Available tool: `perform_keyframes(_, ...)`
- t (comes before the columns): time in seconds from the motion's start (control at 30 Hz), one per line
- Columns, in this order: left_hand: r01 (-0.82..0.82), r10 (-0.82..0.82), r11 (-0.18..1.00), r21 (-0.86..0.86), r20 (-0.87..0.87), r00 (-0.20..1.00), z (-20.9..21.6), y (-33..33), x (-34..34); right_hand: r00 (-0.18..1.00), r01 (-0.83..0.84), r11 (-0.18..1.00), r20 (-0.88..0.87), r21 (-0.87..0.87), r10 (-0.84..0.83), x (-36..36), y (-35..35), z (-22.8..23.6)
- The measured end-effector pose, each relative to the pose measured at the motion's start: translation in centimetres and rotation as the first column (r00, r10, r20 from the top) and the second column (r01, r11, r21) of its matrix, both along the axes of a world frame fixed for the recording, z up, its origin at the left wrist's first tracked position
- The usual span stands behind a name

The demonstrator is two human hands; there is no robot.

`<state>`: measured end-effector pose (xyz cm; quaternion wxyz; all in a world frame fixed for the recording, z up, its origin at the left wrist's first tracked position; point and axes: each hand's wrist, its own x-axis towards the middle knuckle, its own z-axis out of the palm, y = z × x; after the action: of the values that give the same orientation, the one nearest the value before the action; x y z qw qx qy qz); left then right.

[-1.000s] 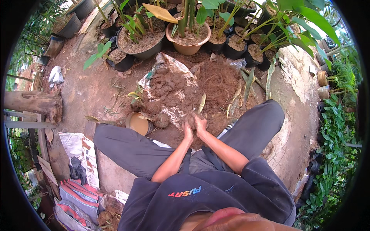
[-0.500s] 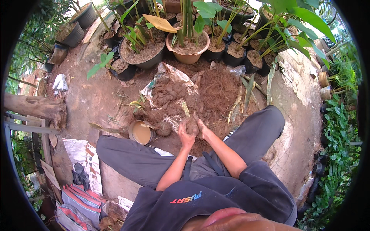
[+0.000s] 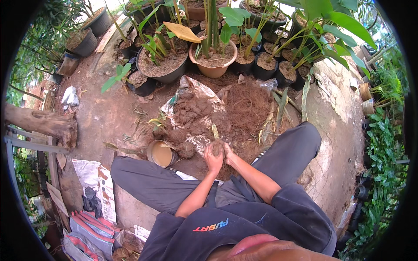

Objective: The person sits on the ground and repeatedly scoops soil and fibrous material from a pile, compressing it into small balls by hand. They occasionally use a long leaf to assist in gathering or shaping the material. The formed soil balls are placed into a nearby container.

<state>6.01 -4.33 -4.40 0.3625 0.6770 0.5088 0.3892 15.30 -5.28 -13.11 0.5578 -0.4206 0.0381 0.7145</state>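
Note:
Between my cupped palms sits a brown ball of soil and fibre (image 3: 217, 148), with a yellow-green leaf cutting (image 3: 215, 131) standing out of its far side. My left hand (image 3: 213, 160) wraps the ball's left side, and my right hand (image 3: 229, 155) presses against its right side. Just beyond lies a heap of wet soil (image 3: 191, 108) on a torn white sack (image 3: 202, 87). A mat of loose brown fibre (image 3: 248, 104) spreads to the right of the heap. Left of my hands, a round fibre-covered ball (image 3: 186, 150) rests beside a tub of muddy water (image 3: 161, 154).
Potted plants crowd the far side, among them a terracotta-coloured pot (image 3: 213, 69) and a wide black pot (image 3: 163, 74). Long cut leaves (image 3: 282, 104) lie on the right. A log (image 3: 43, 124), a flattened white sack (image 3: 98, 182) and a striped bag (image 3: 89, 230) are on the left.
Both hands have drawn slightly nearer to me with the ball and its leaf cutting. My right hand now lies closer around the ball. The view has shifted a little.

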Motion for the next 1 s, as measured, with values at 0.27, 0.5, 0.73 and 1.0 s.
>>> perform_keyframes(0.27, 0.136, 0.532, 0.735, -0.665, 0.688, 0.493, -6.7, 3.1, -1.1, 0.992, 0.107, 0.990, -0.058, -0.090, -0.113, 1.8, 1.6, 4.7)
perform_keyframes(0.5, 0.346, 0.632, 0.557, -0.755, 0.656, 0.412, -1.3, 4.1, -2.0, 0.984, 0.101, 0.995, -0.151, 0.021, -0.097, 3.9, 3.0, 9.2)
perform_keyframes(0.73, 0.415, 0.474, 0.652, -0.634, 0.769, 0.430, -1.2, 4.0, -1.3, 0.998, 0.048, 0.998, -0.030, -0.031, -0.048, 2.9, 3.0, 10.1)
perform_keyframes(1.0, 0.287, 0.240, 0.728, -0.623, 0.624, 0.744, -3.2, 2.6, -0.2, 0.387, 0.082, 0.986, 0.916, -0.148, 0.106, -0.4, 2.3, 5.1)
